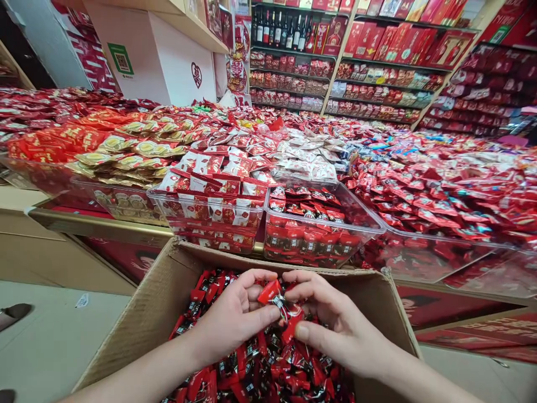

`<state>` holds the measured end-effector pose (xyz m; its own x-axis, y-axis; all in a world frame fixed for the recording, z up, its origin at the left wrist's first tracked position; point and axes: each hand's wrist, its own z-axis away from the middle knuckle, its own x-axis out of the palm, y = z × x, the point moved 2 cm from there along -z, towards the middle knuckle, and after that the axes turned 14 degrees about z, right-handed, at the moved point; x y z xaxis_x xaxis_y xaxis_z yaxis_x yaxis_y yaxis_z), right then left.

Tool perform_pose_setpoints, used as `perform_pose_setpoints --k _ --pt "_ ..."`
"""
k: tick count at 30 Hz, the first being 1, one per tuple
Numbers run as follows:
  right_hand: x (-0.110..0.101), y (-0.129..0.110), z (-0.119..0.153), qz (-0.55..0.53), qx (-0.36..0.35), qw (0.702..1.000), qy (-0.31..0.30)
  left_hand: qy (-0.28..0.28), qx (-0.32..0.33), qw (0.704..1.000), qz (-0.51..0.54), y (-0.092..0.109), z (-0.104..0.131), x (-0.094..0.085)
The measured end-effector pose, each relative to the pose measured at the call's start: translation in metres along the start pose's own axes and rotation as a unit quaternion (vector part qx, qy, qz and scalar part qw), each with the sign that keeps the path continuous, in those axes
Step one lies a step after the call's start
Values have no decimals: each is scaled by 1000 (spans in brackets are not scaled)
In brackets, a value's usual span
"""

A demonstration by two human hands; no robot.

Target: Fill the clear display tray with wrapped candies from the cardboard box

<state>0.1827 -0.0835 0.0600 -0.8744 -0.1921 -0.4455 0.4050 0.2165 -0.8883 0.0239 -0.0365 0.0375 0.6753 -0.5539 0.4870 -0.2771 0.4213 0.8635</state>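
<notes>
In the head view, the left hand (247,305) and the right hand (335,322) met over an open carton (130,319), the grip of each closed by thumb and fingers on red-and-black wrapped candy (279,305); whether this was one piece or several could not be told; loose sweets (251,369) of like colours lay in the carton below; its far wall stood between the hands and the worktop (109,229), where a clear bin (373,224) held similar dark-and-red packets; just left of it a second bin (210,204) carried red-and-white packets; other heaps spread to both sides; behind rose a white box (184,61) and shelves with bottles (281,33).
</notes>
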Motion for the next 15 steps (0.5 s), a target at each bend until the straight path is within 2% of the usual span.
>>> perform_pose_setpoints --k 3,6,11,13,15 --pt "-3 1 -5 -48 38 998 -3 -12 35 997 -69 10 2 7" --pt "-9 -4 -11 -74 45 996 -24 -3 53 992 -110 21 0 14" --pt "-25 -19 -20 -59 33 998 9 -20 75 987 -144 40 -9 19" --pt "-38 -28 -22 -18 5 999 31 -46 117 968 -216 53 -13 16" --pt "-59 -38 -25 54 -31 994 84 -90 195 919 -330 66 -17 11"
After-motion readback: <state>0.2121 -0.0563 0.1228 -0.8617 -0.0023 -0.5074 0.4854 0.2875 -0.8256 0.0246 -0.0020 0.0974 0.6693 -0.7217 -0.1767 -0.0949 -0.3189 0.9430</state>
